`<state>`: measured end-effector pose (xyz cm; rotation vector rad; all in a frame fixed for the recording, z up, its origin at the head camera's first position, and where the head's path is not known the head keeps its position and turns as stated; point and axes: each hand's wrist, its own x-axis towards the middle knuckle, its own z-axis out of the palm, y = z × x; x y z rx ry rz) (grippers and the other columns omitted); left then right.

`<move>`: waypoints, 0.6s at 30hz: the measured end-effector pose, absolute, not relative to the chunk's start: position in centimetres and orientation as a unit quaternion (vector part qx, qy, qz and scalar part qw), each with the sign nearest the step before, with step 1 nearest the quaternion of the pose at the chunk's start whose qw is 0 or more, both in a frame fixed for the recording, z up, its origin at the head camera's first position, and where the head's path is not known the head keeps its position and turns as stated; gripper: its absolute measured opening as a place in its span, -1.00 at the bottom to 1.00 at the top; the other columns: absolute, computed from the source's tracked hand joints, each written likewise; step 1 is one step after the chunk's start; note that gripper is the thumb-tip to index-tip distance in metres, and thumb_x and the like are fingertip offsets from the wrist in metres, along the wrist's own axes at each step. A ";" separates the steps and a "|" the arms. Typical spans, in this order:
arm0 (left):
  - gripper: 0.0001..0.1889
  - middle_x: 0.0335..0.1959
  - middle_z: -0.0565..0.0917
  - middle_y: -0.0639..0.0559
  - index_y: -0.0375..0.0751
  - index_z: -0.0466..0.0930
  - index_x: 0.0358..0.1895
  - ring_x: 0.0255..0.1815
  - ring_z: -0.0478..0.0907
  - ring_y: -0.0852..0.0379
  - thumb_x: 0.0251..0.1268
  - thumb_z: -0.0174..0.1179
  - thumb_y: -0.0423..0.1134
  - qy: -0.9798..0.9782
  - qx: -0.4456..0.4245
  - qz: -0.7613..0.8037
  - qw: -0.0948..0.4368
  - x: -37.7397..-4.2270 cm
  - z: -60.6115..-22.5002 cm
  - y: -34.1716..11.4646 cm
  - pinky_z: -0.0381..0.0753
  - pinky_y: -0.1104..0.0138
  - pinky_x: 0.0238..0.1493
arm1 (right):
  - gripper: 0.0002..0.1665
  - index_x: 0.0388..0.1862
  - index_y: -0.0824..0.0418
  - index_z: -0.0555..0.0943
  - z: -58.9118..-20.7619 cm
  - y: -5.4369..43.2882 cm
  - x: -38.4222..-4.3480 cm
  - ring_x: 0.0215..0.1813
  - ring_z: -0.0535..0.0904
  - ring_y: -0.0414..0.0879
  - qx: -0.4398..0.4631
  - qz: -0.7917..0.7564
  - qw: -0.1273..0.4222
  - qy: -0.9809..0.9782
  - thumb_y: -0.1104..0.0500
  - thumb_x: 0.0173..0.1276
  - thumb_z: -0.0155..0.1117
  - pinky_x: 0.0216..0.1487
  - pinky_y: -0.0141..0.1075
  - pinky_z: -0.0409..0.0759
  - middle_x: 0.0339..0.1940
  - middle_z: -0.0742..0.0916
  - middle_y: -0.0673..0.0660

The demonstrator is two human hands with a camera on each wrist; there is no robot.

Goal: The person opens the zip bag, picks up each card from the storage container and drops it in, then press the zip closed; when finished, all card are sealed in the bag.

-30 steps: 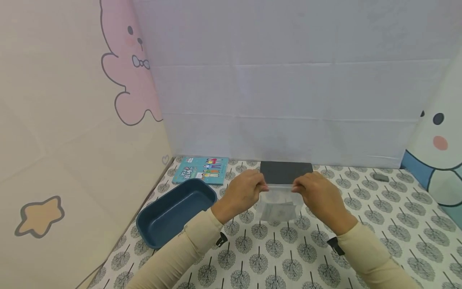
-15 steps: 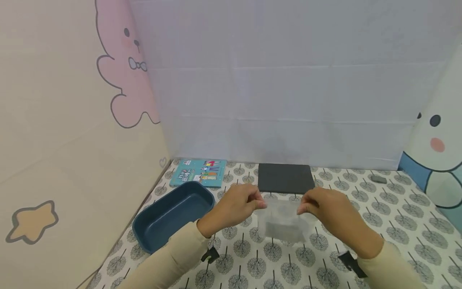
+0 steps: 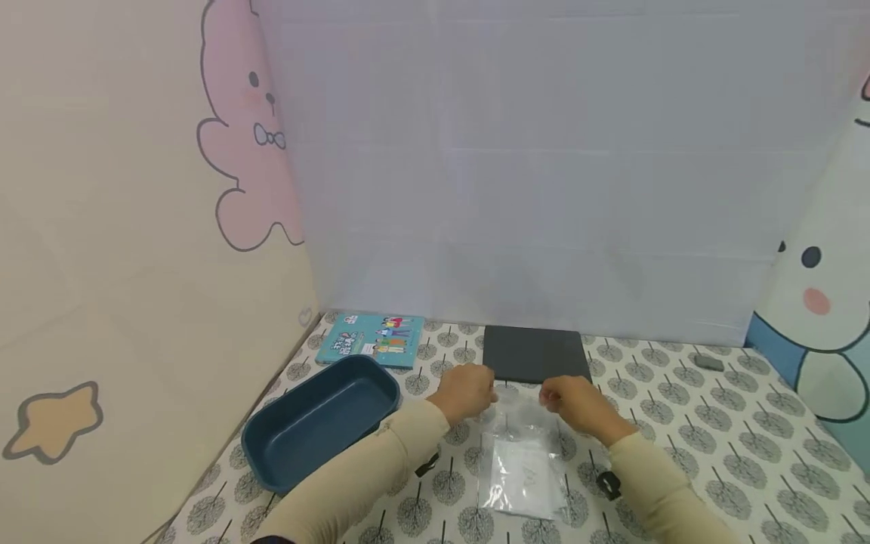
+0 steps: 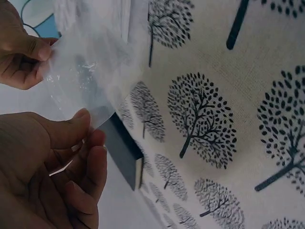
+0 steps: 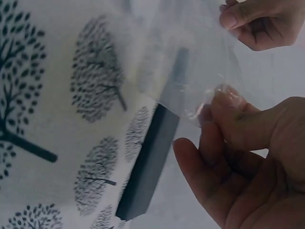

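Note:
A clear plastic bag (image 3: 525, 461) with pale, flat contents hangs low over the table in the head view, or lies partly on it; I cannot tell which. My left hand (image 3: 466, 391) pinches one upper corner between thumb and fingers. The opposite corner is pinched by my right hand (image 3: 578, 404). In the left wrist view the thumb of the left hand (image 4: 62, 162) presses the thin film (image 4: 86, 76). From the right wrist view, the right hand (image 5: 252, 152) grips the transparent edge (image 5: 205, 95), with the other hand across from it.
A black flat book-like object (image 3: 533, 353) lies just beyond the hands. Left of them stands a dark blue rectangular basin (image 3: 265, 446), with a light blue illustrated book (image 3: 372, 340) behind it. A small grey block (image 3: 708, 363) sits at the back right of the tree-patterned tablecloth (image 3: 680, 446).
The bag has come from above the table to a lower position, its contents stretching nearer to me. Both hands keep pinching its upper corners. The head view has tilted up slightly.

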<state>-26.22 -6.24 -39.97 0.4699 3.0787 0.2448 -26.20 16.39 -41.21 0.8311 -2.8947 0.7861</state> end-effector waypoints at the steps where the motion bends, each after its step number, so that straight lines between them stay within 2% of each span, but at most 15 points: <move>1: -0.79 -0.54 0.64 0.18 -0.05 0.70 -0.40 -0.54 0.55 0.22 0.28 0.37 -0.02 0.988 0.143 0.063 0.007 -26.8 -40.7 -6.1 0.61 0.22 -0.44 | -0.81 -0.27 0.18 0.69 -42.0 16.2 -26.8 -0.24 0.68 0.04 0.257 0.252 0.016 -0.933 0.46 0.28 0.32 -0.25 -0.07 0.66 -0.29 0.75 0.09; 5: -0.79 -0.55 0.64 0.13 -0.07 0.71 -0.44 -0.52 0.57 0.16 0.15 0.46 -0.04 0.992 0.121 0.042 0.016 -28.1 -43.0 -5.9 0.64 0.12 -0.35 | -0.88 -0.34 0.15 0.66 -45.1 15.6 -28.7 -0.36 0.62 -0.07 0.219 0.236 0.013 -0.947 0.36 0.30 0.35 -0.36 -0.14 0.60 -0.33 0.73 0.05; 8: -0.79 -0.56 0.61 0.10 -0.11 0.68 -0.45 -0.54 0.54 0.16 0.09 0.49 -0.11 0.991 0.122 0.048 0.002 -28.5 -44.6 -5.6 0.62 0.20 -0.42 | -0.89 -0.36 0.14 0.65 -46.2 15.5 -29.1 -0.43 0.54 -0.12 0.193 0.235 0.005 -0.953 0.31 0.26 0.41 -0.41 -0.16 0.56 -0.37 0.69 0.01; 10: -0.78 -0.53 0.59 0.08 -0.15 0.65 -0.40 -0.54 0.53 0.15 0.08 0.50 -0.15 0.991 0.124 0.052 -0.015 -28.4 -45.3 -5.7 0.59 0.26 -0.49 | -0.86 -0.34 0.15 0.64 -46.7 15.4 -29.3 -0.45 0.52 -0.10 0.171 0.243 -0.007 -0.955 0.28 0.22 0.47 -0.43 -0.16 0.53 -0.38 0.68 0.03; 14: -0.66 -0.32 0.63 -0.01 -0.22 0.59 -0.10 -0.46 0.59 0.09 0.16 0.47 -0.14 0.990 0.128 0.028 -0.042 -28.5 -45.6 -5.7 0.59 0.29 -0.54 | -0.72 -0.18 0.25 0.64 -46.9 15.8 -30.1 -0.37 0.59 -0.03 0.141 0.246 -0.018 -0.959 0.16 0.22 0.52 -0.39 -0.09 0.57 -0.28 0.71 0.14; 18: -0.49 -0.08 0.66 -0.07 -0.22 0.56 0.15 -0.20 0.64 0.01 0.26 0.38 0.03 0.990 0.133 -0.017 -0.043 -29.3 -44.1 -6.2 0.66 0.20 -0.28 | -0.65 -0.02 0.31 0.63 -46.4 16.8 -31.1 -0.27 0.66 0.03 0.138 0.251 -0.024 -0.958 0.12 0.33 0.43 -0.32 -0.03 0.62 -0.15 0.74 0.23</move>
